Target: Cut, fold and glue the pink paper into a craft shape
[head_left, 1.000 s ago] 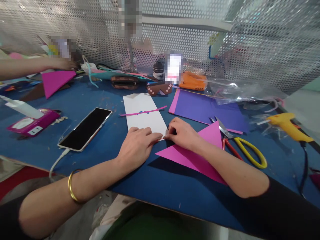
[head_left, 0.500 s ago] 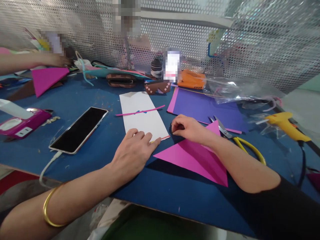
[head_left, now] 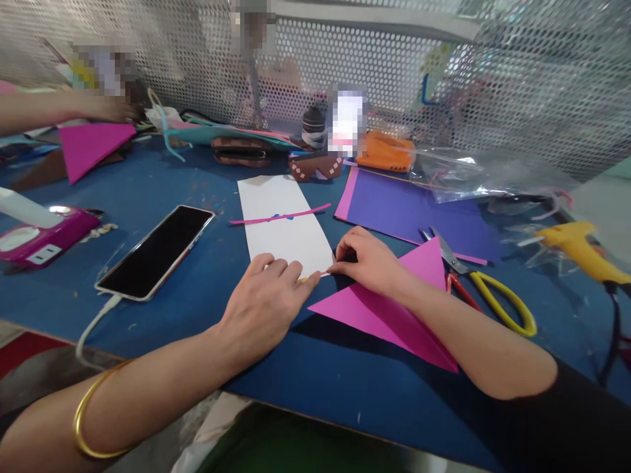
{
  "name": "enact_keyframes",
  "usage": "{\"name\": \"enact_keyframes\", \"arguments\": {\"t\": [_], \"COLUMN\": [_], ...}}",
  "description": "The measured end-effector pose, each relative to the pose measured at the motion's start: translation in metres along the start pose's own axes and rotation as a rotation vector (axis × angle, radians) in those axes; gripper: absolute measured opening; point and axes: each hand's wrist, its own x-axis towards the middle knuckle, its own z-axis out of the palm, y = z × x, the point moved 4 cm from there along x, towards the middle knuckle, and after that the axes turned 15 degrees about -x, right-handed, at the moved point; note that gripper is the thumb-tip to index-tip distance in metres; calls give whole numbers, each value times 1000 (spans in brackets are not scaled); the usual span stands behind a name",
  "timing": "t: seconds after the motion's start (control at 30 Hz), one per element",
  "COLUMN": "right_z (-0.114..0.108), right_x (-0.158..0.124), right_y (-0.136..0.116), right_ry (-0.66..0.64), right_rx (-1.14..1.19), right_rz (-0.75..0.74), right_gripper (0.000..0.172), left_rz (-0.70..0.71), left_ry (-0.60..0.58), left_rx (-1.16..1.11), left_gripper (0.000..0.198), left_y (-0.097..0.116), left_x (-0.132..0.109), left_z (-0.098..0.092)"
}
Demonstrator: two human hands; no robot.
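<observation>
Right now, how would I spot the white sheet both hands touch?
On the blue table, between the black phone and the purple sheet, lies a long white sheet with the left hand and right hand at its near edge. It is the only white paper, with a thin pink strip lying across it.

Two pink triangles are counted, along with one white sheet, one purple sheet and one phone. One pair of scissors and one glue gun are also seen.
</observation>
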Motion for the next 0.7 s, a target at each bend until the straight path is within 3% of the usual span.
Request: {"name": "enact_keyframes", "arguments": {"t": [0.2,0.33,0.47,0.57,0.7], "right_z": [3,4,2,2,4], "right_x": [-2,-2,-1,-1,-1], "right_y": [-6,-7,-9,-10,-13], "right_ry": [35,27,14,8,12], "right_rx": [-45,-65,-77,-87,-111], "right_rz": [15,14,26,45,65], "right_gripper": [27,30,31,29,29], "left_rz": [-19,-72,-350,-574,-607], "left_ry": [-14,56,139,90,65], "left_rx": [-13,-144,-485,-679,-672], "left_gripper": [40,36,26,17,18], "left_y": [1,-4,-23,-34,-34], "left_x": [-1,-4,-11,-12,-6], "left_z": [2,-1,-5,-1,-1]}}
